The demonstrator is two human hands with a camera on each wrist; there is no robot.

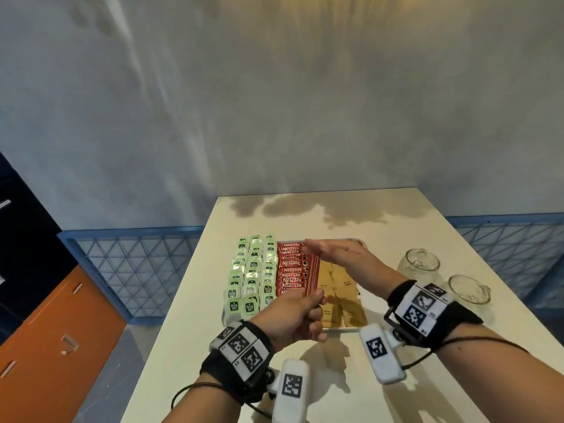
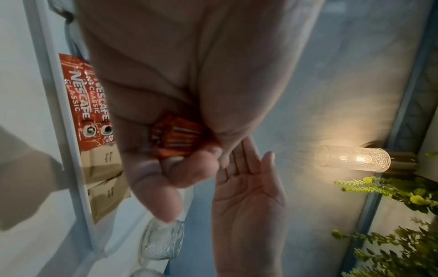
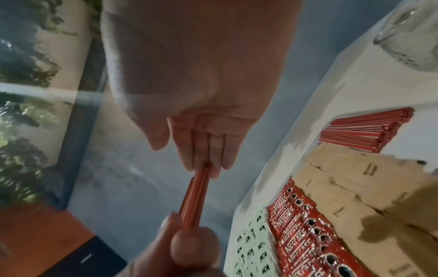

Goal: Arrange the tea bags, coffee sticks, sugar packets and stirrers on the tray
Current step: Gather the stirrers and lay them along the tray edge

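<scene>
My left hand (image 1: 308, 306) grips the near end of a bundle of red stirrers (image 1: 312, 274) and holds it in the air over the white tray (image 1: 345, 329). My right hand (image 1: 329, 250) is flat, and its straight fingers (image 3: 208, 161) touch the bundle's far end (image 3: 194, 195). Rows of green tea bags (image 1: 251, 276), red coffee sticks (image 1: 290, 270) and brown sugar packets (image 1: 338, 296) lie side by side below. A second stirrer bundle (image 3: 365, 129) lies past the sugar packets.
Two empty glass jars (image 1: 418, 264) (image 1: 468, 290) stand on the white table (image 1: 305, 392) to the right of the tray. A lit glass lamp (image 2: 353, 158) and green plants (image 2: 403, 191) are off to one side. An orange cabinet (image 1: 61, 346) stands at the left.
</scene>
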